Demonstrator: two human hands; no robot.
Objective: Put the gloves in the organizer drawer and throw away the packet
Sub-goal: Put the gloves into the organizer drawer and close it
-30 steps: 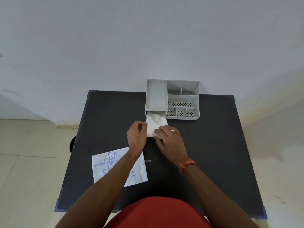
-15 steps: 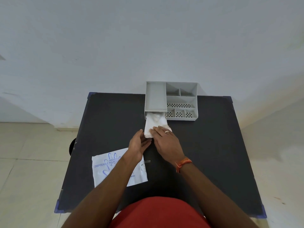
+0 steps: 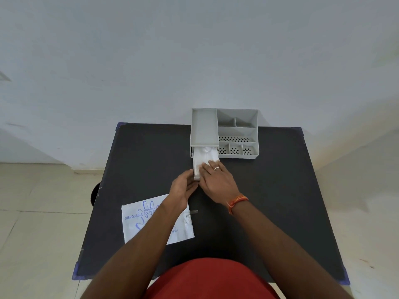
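Hands at a glove-filled organizer drawer

Packet (image 3: 138, 221) text is partly covered by the left forearm; only "DISPOSABLE POLYET" and blue hand outlines can be read. The front of the drawer (image 3: 197, 169) is hidden behind both hands, and its back end sits under the organizer (image 3: 224, 132), so how far the gloves (image 3: 205, 157) reach inside cannot be made out. The person's torso in a red shirt (image 3: 213, 279) is cut off at the bottom edge.

The left hand (image 3: 183, 187) is loosely curled, fingers touching the front left corner of the pulled-out drawer; whether it grips the drawer cannot be told. The right hand (image 3: 218, 181), wearing a ring and an orange wrist thread, lies flat with fingers spread and fingertips (image 3: 205, 167) pressing on the gloves. The two hands meet at the drawer front.

The gloves are a crumpled white, translucent bundle filling the open drawer, which projects from the grey organizer's left section at the far edge of the black table (image 3: 280, 190). The flat white packet lies on the table's near left side, well apart from the organizer.
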